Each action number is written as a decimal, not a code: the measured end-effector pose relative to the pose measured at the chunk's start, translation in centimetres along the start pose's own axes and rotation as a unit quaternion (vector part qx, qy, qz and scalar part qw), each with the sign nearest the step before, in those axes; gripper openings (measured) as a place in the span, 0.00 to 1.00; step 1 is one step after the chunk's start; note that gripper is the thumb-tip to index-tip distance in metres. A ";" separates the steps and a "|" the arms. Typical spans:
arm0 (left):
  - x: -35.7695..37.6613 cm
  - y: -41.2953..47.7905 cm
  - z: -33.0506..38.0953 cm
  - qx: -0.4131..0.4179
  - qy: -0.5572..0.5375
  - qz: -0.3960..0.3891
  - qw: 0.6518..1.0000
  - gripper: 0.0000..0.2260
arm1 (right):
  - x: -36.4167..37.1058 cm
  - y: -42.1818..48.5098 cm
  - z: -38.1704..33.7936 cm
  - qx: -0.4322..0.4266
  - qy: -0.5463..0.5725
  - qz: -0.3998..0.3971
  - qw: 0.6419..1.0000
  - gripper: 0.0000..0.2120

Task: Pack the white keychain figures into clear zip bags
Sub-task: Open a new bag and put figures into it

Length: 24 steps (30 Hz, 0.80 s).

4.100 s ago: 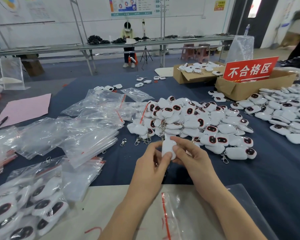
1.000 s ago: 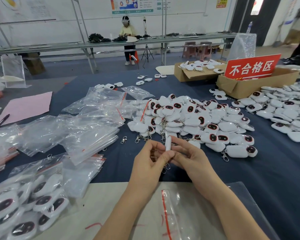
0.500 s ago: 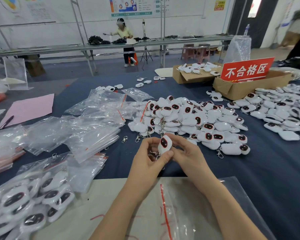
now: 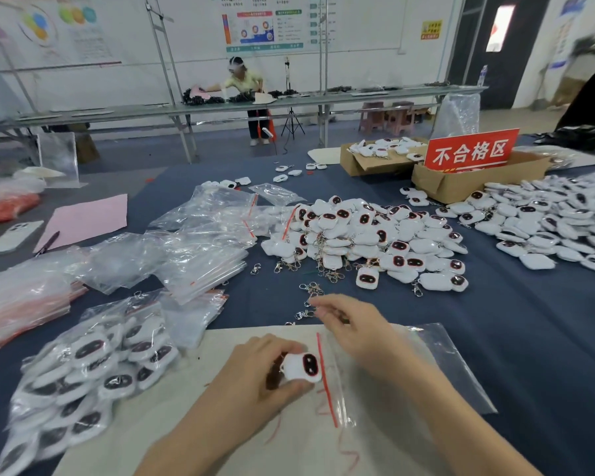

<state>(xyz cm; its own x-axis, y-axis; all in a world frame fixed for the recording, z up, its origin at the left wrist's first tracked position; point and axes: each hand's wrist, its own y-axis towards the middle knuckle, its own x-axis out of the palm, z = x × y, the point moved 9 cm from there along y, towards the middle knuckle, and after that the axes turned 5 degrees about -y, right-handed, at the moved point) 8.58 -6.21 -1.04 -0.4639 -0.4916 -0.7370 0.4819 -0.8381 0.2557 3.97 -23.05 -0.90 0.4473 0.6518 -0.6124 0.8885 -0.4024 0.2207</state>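
Note:
My left hand (image 4: 255, 376) grips one white keychain figure (image 4: 301, 367) with a dark, red-rimmed face, low over the beige board. The figure sits right at the red zip strip of a clear zip bag (image 4: 437, 365) lying flat on the board. Above the bag's upper left corner hovers my right hand (image 4: 354, 326), its fingers loosely bent and blurred, with nothing visible in them. A big pile of loose white figures (image 4: 375, 235) lies ahead on the blue cloth. Packed bags of figures (image 4: 93, 365) lie at my left.
Empty zip bags (image 4: 200, 255) are heaped at centre left. A second pile of figures (image 4: 547, 218) spreads at the right. A cardboard box (image 4: 461, 187) with a red sign stands behind them. Loose metal clasps (image 4: 310, 290) lie before the pile. A phone (image 4: 11, 235) and a pen (image 4: 47, 242) lie far left.
Both hands held the figure up in front of the pile. Now my left hand alone has brought it down to the bag's zip edge, and my right hand has let go.

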 end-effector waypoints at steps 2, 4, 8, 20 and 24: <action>0.8 0.3 0.8 0.006 -0.003 -0.010 1.000 0.18 | 0.8 -0.4 0.0 -0.012 -0.053 -0.014 0.998 0.12; 1.5 0.6 1.1 -0.005 -0.017 -0.019 1.000 0.16 | 1.0 -0.5 -0.2 -0.021 -0.102 -0.021 0.994 0.11; 2.7 1.0 1.0 -0.035 -0.015 -0.031 0.999 0.15 | 1.1 -0.6 -0.4 -0.018 -0.145 -0.035 0.989 0.13; 3.6 -0.2 2.2 -0.055 -0.118 0.004 0.992 0.23 | 0.6 -0.4 1.2 0.071 -0.219 0.046 0.972 0.16; 4.1 -0.1 3.2 -0.043 -0.064 -0.009 0.997 0.25 | 0.9 -0.3 1.5 0.078 -0.223 0.036 0.971 0.13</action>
<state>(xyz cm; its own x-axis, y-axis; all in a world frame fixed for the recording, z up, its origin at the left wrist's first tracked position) 4.30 -8.92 -2.08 -0.5607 -0.5075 -0.6543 0.5326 -0.8261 0.1844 3.97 -23.33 -2.63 0.3872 0.2889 -0.8756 0.8152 -0.5510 0.1786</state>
